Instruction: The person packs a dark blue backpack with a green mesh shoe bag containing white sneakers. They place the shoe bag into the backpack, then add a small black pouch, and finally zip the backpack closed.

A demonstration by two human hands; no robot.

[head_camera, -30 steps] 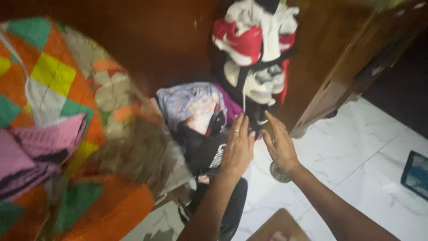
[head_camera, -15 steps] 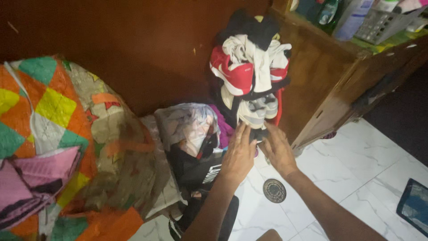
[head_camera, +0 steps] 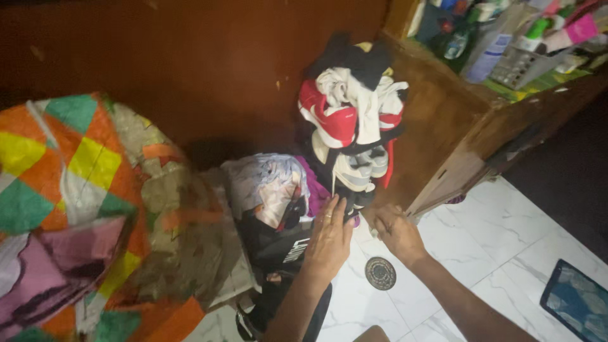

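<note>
— Where are your hands? 
— Left hand, fingers spread, lies flat on the black garment by the wall, near the floor drain. Right hand curls at the base of the hanging clothes pile — I can't tell whether its grip pinches cloth.
— Step? 
— Sorting, likely; next you need a firm hold.

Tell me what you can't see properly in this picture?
- Head view: what the right hand grips is hidden under its curled fingers.
- The left hand covers part of the black clothes it rests on.
- The patchwork bag is cut off by the left edge.
- The shelf bottles are blurred and cropped at the top.
- The blue mat is cut off at the right edge.
</note>
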